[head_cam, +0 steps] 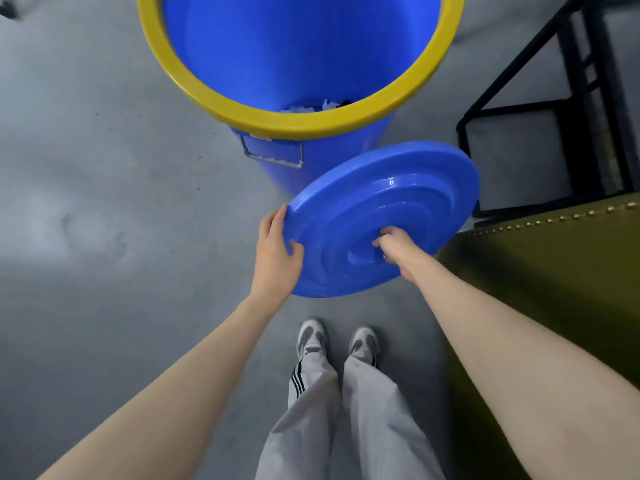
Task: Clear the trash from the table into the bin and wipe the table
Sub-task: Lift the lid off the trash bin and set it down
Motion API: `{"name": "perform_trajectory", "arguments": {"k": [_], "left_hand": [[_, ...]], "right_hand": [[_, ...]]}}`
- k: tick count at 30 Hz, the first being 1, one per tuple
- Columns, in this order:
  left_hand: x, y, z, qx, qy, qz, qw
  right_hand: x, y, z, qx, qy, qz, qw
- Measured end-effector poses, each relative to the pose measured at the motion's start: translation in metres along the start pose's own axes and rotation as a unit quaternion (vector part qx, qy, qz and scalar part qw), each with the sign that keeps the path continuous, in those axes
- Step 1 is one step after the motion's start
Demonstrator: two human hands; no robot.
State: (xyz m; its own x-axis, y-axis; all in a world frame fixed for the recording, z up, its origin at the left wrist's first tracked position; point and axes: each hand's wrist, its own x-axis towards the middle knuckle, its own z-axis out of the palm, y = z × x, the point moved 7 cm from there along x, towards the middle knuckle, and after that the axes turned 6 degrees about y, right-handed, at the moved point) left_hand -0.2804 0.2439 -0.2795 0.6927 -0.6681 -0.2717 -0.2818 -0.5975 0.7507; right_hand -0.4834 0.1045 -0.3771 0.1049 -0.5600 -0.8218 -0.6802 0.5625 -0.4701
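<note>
Grey concrete floor, open bin (301, 109) at 12 o'clock. Lid (408, 202) off, tilted, just below it. Left grip (275, 245) curled on rim, right grip (394, 245) clutching centre knob. Best kept level, then centred over the rim.

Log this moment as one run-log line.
bin: open, white trash inside | lid: off, held tilted in front of bin | left hand: grips lid rim | right hand: grips lid centre handle
</note>
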Motion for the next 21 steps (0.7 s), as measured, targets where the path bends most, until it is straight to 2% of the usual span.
{"name": "perform_trajectory", "arguments": {"k": [6, 21], "left_hand": [[0.020, -0.028, 0.024, -0.006, -0.006, 0.000, 1.000], [0.060, -0.076, 0.049, -0.021, 0.010, -0.019, 1.000]], "right_hand": [[0.033, 0.013, 0.018, 0.056, -0.004, 0.017, 0.998], [0.101, 0.008, 0.045, 0.069, -0.006, 0.004, 0.998]]}}
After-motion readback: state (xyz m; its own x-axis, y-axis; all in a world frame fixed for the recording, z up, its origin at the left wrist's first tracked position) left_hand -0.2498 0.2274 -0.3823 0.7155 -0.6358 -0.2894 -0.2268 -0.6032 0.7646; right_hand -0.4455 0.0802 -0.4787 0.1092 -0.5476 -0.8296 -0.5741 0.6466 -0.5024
